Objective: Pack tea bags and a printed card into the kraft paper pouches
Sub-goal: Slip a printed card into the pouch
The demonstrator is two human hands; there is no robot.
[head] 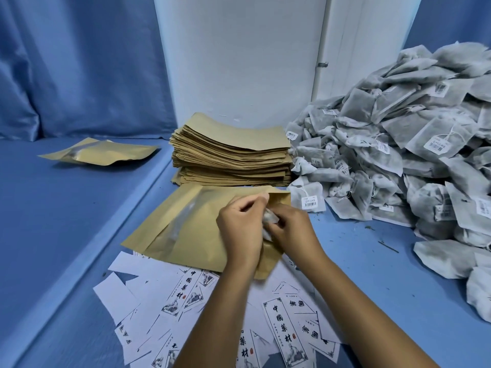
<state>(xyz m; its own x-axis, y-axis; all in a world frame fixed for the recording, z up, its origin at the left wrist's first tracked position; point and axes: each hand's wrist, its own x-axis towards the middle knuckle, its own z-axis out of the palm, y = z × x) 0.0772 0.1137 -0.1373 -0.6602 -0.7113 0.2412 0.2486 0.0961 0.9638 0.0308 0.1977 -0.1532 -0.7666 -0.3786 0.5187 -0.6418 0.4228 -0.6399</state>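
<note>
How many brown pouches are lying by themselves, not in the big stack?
2. One pouch lies alone at far left on the blue cloth. The other pouch lies before the stack, under both hands, resting on the printed cards.

Tan pouches (pixel 231 144), blue cloth (pixel 66 208)

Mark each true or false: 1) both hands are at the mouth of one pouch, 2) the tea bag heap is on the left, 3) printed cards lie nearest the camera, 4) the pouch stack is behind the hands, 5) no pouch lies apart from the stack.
1. True: the left hand and right hand push a tea bag into the open pouch.
2. False: the tea bag heap is on the right.
3. True: printed cards.
4. True: pouch stack.
5. False: a lone pouch lies far left.
</note>
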